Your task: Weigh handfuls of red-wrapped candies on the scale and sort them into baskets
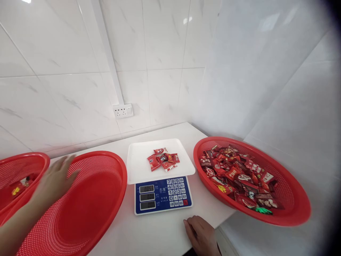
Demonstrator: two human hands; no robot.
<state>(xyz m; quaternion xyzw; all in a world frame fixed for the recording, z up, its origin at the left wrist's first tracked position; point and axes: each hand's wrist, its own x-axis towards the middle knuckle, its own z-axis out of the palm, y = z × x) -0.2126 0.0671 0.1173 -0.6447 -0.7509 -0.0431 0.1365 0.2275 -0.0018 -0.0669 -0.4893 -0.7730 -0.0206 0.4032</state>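
Note:
My left hand point(54, 177) hovers with fingers stretched out over the far left rim of an empty red mesh basket point(103, 177), holding nothing. My right hand point(201, 233) rests on the white table near its front edge, below the scale, fingers curled downward with nothing visible in them. A blue-faced digital scale point(162, 195) with a white tray point(138, 160) stands between the baskets. Several red wrapped candies point(162, 159) lie on the tray. A big red basket point(293, 199) at the right holds a heap of red wrapped candies point(237, 174).
A third red basket point(18, 163) at the far left holds a few wrapped pieces. White tiled walls close in behind and on the right. A wall socket point(123, 111) sits above the table. The table's corner edge runs under the right basket.

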